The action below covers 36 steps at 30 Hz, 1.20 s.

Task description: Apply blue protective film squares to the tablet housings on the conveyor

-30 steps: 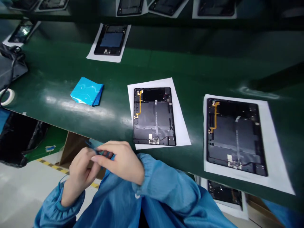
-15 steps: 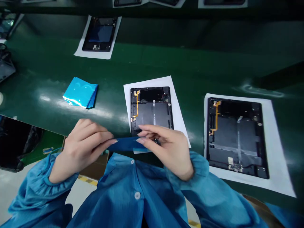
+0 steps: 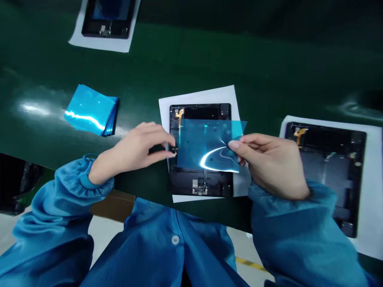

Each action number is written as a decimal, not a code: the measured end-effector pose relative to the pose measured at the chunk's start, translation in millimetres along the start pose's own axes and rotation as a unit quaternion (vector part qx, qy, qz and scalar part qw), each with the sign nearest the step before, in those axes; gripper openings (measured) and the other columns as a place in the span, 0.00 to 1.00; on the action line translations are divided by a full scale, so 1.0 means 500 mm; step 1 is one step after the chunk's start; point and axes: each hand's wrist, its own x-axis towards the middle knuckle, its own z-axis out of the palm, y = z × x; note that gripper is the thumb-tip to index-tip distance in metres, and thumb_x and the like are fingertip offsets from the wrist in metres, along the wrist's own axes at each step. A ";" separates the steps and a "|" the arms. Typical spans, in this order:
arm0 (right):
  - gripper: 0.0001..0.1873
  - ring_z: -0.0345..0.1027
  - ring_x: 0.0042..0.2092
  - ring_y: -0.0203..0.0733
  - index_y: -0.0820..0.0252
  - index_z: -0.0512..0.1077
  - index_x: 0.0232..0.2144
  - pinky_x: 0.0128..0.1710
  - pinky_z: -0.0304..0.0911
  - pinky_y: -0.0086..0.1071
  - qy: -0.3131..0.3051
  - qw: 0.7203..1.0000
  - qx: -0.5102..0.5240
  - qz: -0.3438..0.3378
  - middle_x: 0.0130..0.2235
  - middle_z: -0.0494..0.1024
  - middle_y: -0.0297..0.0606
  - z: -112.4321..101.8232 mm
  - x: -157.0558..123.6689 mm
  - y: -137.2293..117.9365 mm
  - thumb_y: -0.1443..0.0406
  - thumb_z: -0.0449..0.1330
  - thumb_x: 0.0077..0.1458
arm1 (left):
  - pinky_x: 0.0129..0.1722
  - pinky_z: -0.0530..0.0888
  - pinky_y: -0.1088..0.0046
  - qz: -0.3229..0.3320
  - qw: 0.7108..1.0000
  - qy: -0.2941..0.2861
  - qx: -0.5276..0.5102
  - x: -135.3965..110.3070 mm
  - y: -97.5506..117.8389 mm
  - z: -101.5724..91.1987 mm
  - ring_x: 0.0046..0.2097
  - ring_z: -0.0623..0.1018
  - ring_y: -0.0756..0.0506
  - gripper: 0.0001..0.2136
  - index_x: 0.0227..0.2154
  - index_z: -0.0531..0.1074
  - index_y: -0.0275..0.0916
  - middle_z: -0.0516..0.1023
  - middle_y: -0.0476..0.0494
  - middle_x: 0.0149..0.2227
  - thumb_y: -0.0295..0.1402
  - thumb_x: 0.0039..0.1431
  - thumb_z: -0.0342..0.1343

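A translucent blue film sheet (image 3: 197, 147) hangs over the middle of an opened tablet (image 3: 182, 183), whose dark inside and small circuit board still show. My right hand (image 3: 269, 159) pinches the film's right edge between thumb and fingers, and the film creases there. At the tablet's left edge is my left hand (image 3: 134, 147), its thumb and forefinger apart beside the film's left side. White paper (image 3: 200, 93) lies under the tablet. Whether the film touches the tablet cannot be told.
A stack of shiny blue film sheets (image 3: 89, 105) lies to the left. Another opened tablet (image 3: 350, 159) rests on white paper at the right, partly behind my right arm. A further tablet (image 3: 104, 32) sits on paper at the far left. The green table's (image 3: 143, 207) front edge is near my body.
The blue film has gone from near the table edge, between both hands, to above the tablet. My left hand has come off it; my right hand has moved right and away from my body.
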 end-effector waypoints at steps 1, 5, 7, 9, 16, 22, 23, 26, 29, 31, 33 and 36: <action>0.20 0.64 0.22 0.33 0.57 0.84 0.28 0.22 0.63 0.28 0.004 1.000 -0.004 0.009 0.22 0.77 0.32 -0.006 0.006 0.011 0.50 0.82 0.45 | 0.45 0.74 0.65 0.025 0.999 -0.034 -0.023 -0.002 -0.011 0.009 0.44 0.82 0.44 0.09 0.49 0.80 0.40 0.87 0.45 0.43 0.40 0.81 0.61; 0.19 0.61 0.22 0.31 0.55 0.86 0.29 0.22 0.59 0.28 0.009 0.998 -0.053 0.014 0.23 0.76 0.31 -0.020 0.006 0.031 0.49 0.81 0.47 | 0.44 0.69 0.63 0.042 0.993 -0.094 -0.061 -0.013 -0.034 0.045 0.46 0.81 0.42 0.11 0.46 0.83 0.43 0.89 0.47 0.43 0.45 0.78 0.65; 0.19 0.59 0.21 0.31 0.54 0.86 0.29 0.22 0.59 0.29 0.014 0.996 -0.090 0.005 0.22 0.76 0.31 -0.022 -0.001 0.028 0.47 0.80 0.48 | 0.45 0.68 0.62 0.030 0.990 -0.120 -0.063 -0.017 -0.037 0.057 0.47 0.81 0.42 0.13 0.47 0.84 0.44 0.89 0.48 0.43 0.48 0.77 0.65; 0.20 0.61 0.21 0.33 0.54 0.86 0.28 0.22 0.61 0.30 0.019 0.993 -0.117 -0.003 0.21 0.75 0.31 -0.023 -0.008 0.022 0.45 0.79 0.49 | 0.47 0.69 0.60 -0.001 0.986 -0.157 -0.052 -0.018 -0.037 0.065 0.47 0.81 0.41 0.14 0.48 0.84 0.48 0.89 0.48 0.44 0.52 0.76 0.66; 0.27 0.67 0.22 0.37 0.52 0.86 0.28 0.24 0.71 0.35 0.047 0.986 -0.156 -0.040 0.25 0.80 0.35 -0.023 -0.027 0.025 0.37 0.80 0.48 | 0.47 0.72 0.60 -0.028 0.988 -0.134 -0.069 -0.020 -0.035 0.073 0.45 0.79 0.42 0.20 0.46 0.84 0.56 0.87 0.53 0.39 0.61 0.79 0.54; 0.27 0.65 0.21 0.38 0.52 0.86 0.28 0.25 0.73 0.38 0.046 0.985 -0.162 -0.035 0.19 0.70 0.30 -0.027 -0.029 0.031 0.38 0.81 0.48 | 0.46 0.66 0.60 -0.034 0.983 -0.162 -0.084 -0.018 -0.037 0.071 0.45 0.78 0.41 0.29 0.47 0.85 0.48 0.88 0.47 0.40 0.64 0.78 0.49; 0.27 0.66 0.21 0.39 0.52 0.86 0.28 0.26 0.74 0.38 0.043 0.985 -0.161 -0.035 0.18 0.69 0.30 -0.029 -0.029 0.032 0.38 0.81 0.48 | 0.45 0.64 0.61 -0.023 0.983 -0.161 -0.081 -0.018 -0.037 0.070 0.45 0.78 0.41 0.28 0.47 0.86 0.46 0.87 0.46 0.39 0.63 0.78 0.50; 0.25 0.63 0.20 0.36 0.51 0.86 0.28 0.27 0.76 0.39 0.046 0.984 -0.167 -0.046 0.19 0.69 0.29 -0.032 -0.028 0.032 0.39 0.81 0.50 | 0.43 0.60 0.62 0.021 0.990 -0.125 -0.069 -0.018 -0.038 0.069 0.43 0.76 0.42 0.23 0.47 0.84 0.44 0.86 0.47 0.39 0.58 0.78 0.57; 0.24 0.60 0.20 0.34 0.52 0.87 0.29 0.27 0.75 0.37 0.044 0.981 -0.176 -0.062 0.22 0.75 0.31 -0.031 -0.028 0.030 0.40 0.81 0.51 | 0.42 0.59 0.63 0.057 0.993 -0.085 -0.060 -0.017 -0.038 0.069 0.42 0.74 0.44 0.18 0.47 0.82 0.42 0.85 0.49 0.39 0.53 0.77 0.62; 0.24 0.58 0.19 0.32 0.52 0.87 0.29 0.27 0.75 0.36 0.042 0.981 -0.178 -0.064 0.23 0.76 0.32 -0.030 -0.029 0.029 0.40 0.81 0.51 | 0.42 0.59 0.64 0.074 0.993 -0.067 -0.057 -0.016 -0.037 0.068 0.41 0.74 0.44 0.17 0.46 0.81 0.41 0.85 0.49 0.39 0.51 0.77 0.63; 0.24 0.57 0.19 0.31 0.51 0.87 0.29 0.28 0.76 0.37 0.042 0.981 -0.179 -0.060 0.22 0.75 0.30 -0.028 -0.030 0.028 0.39 0.81 0.51 | 0.42 0.59 0.64 0.079 0.993 -0.064 -0.057 -0.015 -0.037 0.067 0.41 0.74 0.44 0.17 0.46 0.80 0.40 0.85 0.49 0.38 0.51 0.77 0.63; 0.25 0.61 0.19 0.33 0.50 0.87 0.29 0.27 0.76 0.37 0.040 0.981 -0.182 -0.060 0.22 0.77 0.32 -0.026 -0.032 0.026 0.38 0.80 0.51 | 0.42 0.58 0.63 0.047 0.991 -0.104 -0.064 -0.016 -0.037 0.066 0.42 0.75 0.43 0.20 0.47 0.82 0.43 0.85 0.48 0.39 0.55 0.78 0.60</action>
